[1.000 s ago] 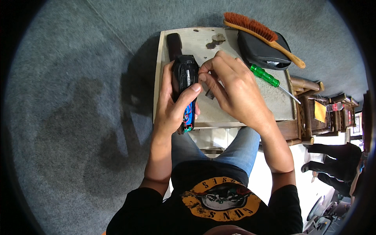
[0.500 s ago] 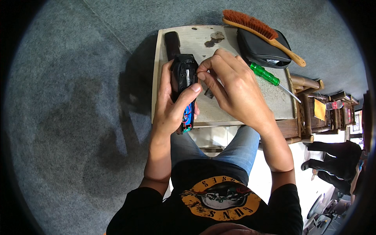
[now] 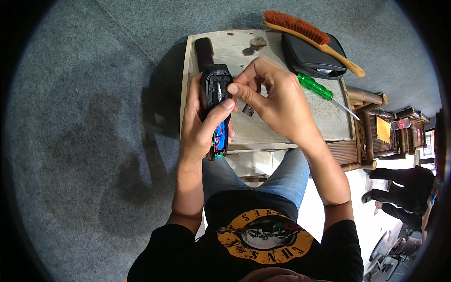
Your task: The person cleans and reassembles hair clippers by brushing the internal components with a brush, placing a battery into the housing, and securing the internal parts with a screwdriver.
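My left hand point(image 3: 198, 127) is wrapped around an opened black hair clipper point(image 3: 218, 77), thumb pressed on its face. Inside the lower half show a blue part point(image 3: 221, 133), thin red wires and a bit of green at the end. My right hand point(image 3: 277, 96) pinches thumb and forefinger together at the clipper's right edge. Whatever lies between those fingertips is too small to make out. A dark elongated piece point(image 3: 204, 50), perhaps a cover, lies on the table just beyond the clipper. Near my right fingers rests a small dark metal piece point(image 3: 248, 110).
On the pale wooden table point(image 3: 286, 127) lie a green-handled screwdriver point(image 3: 317, 87) and a black zip case point(image 3: 307, 60) with a wooden brush point(image 3: 324, 44) across it. Bamboo furniture point(image 3: 345, 154) stands to the right, with a bottle point(image 3: 400, 124). Another person's dark-clothed legs point(image 3: 399, 178) show farther right.
The clipper has turned slightly in my left hand, showing more of its inside. My right hand has shifted a little, its thumb and forefinger still pinched at the clipper's edge.
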`<state>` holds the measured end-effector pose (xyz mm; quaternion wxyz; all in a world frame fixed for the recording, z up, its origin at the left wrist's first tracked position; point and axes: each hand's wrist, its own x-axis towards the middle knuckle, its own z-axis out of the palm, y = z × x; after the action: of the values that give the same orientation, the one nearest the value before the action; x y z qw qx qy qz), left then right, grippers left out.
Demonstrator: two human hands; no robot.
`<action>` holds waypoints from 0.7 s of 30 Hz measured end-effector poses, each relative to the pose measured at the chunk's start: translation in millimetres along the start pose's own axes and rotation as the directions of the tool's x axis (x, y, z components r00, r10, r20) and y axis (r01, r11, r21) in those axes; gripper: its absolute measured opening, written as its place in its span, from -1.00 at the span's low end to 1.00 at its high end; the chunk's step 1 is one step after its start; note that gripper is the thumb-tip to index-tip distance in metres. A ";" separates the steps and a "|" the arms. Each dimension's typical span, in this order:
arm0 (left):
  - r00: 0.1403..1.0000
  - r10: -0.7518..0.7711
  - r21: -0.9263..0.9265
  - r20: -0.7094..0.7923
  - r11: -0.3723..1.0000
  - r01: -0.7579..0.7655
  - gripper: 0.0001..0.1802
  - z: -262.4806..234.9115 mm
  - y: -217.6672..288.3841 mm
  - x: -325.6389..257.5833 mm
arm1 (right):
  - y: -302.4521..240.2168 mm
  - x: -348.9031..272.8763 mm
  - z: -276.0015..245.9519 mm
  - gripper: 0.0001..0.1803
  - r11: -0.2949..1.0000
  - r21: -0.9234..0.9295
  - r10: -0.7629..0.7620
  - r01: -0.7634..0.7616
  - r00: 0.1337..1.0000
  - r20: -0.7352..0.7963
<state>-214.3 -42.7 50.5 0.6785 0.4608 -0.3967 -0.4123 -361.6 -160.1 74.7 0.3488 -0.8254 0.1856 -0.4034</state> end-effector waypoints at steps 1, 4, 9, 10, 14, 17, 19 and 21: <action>1.000 -0.001 -0.002 0.002 1.000 0.001 -0.42 -0.9 -0.8 0.5 | 0.8 -0.3 -0.5 -0.80 0.997 0.049 0.052 -0.054 0.998 0.026; 1.000 -0.026 0.002 -0.008 1.000 0.026 -0.44 9.4 7.2 0.5 | -2.1 -5.8 -2.3 -0.78 0.970 0.150 0.192 -0.194 0.981 0.028; 0.997 0.036 0.020 -0.066 0.999 -0.035 -0.58 12.3 4.2 -0.4 | -1.4 -15.5 -14.3 -0.75 1.000 -0.028 -0.012 0.009 0.995 -0.094; 0.996 0.025 -0.023 -0.082 0.999 -0.027 -0.59 14.6 4.2 1.2 | -0.4 -22.3 -30.1 -0.76 0.995 -0.090 0.021 -0.032 0.992 -0.125; 0.996 -0.041 -0.093 -0.085 0.995 0.033 -0.56 6.2 1.6 2.7 | 23.0 -46.4 -87.5 -0.77 0.709 -0.703 -0.078 -0.061 0.984 -0.163; 0.998 -0.027 -0.085 -0.054 0.996 0.023 -0.53 6.9 1.9 4.0 | 35.2 -66.1 -109.7 -0.72 0.654 -0.745 0.042 -0.131 0.990 -0.136; 0.999 -0.015 -0.085 -0.032 0.996 0.012 -0.55 6.0 -0.5 4.6 | 44.2 -73.1 -116.2 -0.68 0.644 -0.756 0.068 -0.113 0.994 -0.090; 0.998 -0.030 -0.081 -0.051 0.996 0.026 -0.56 5.4 0.0 4.6 | 47.2 -72.7 -118.1 -0.68 0.651 -0.753 0.073 -0.099 0.995 -0.067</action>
<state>-217.7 -48.5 52.7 0.7006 0.4492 -0.3556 -0.4254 -500.8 -200.2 52.5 -0.0095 -0.8795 0.3804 -0.2857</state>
